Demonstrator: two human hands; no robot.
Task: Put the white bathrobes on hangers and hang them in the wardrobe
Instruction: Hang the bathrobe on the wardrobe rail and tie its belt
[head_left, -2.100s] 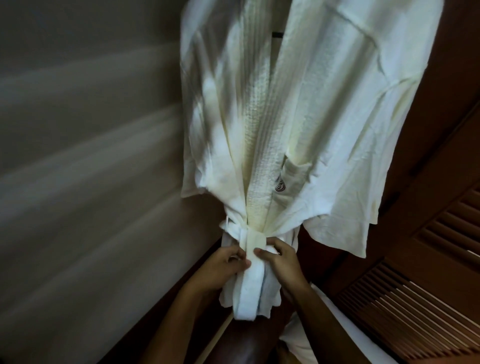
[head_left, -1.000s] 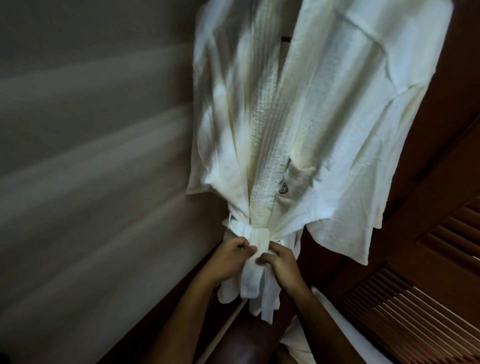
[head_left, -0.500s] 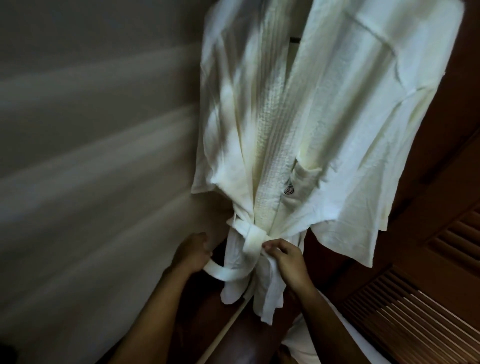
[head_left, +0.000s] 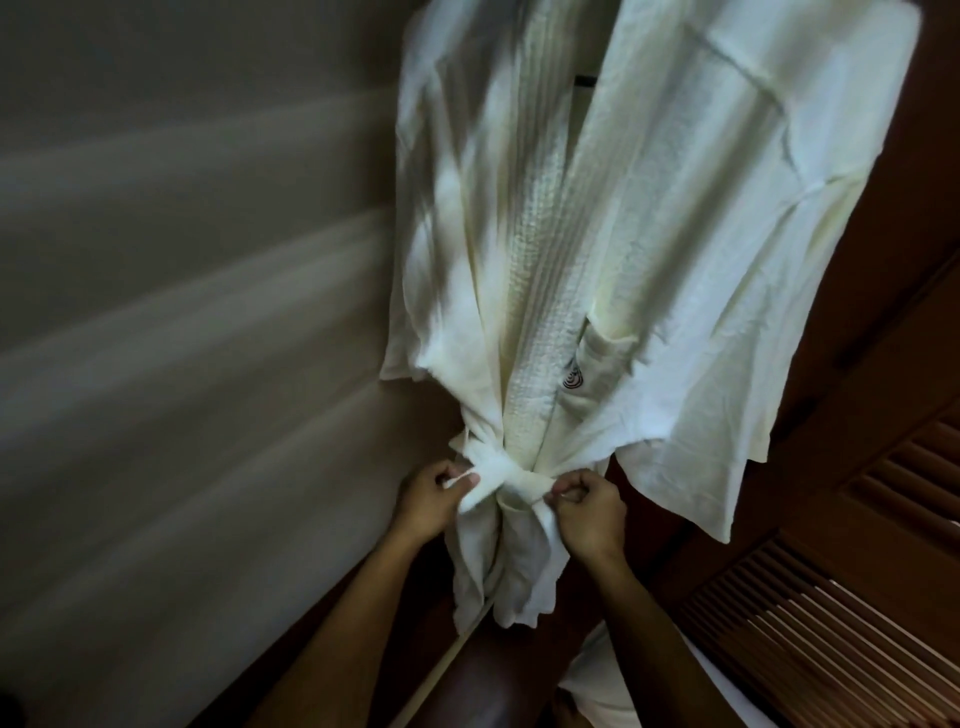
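Where half a second ago the left hand drew a loop aside, both hands now pull the belt outward — right hand fingers, like the left's, pinching its ends — cinching the knot on the hanging bathrobe.

Two seconds ago both hands sat close together at the front of the belt, fingertips almost touching over its wrapped middle. Then the left hand swung out leftward, drawing a loop of belt with it. Now the hands are apart, one on each side of the knot, each pinching a belt end (the right hand curled tightly). The waist of the bathrobe looks more tightly cinched, though the dim light makes that hard to judge.
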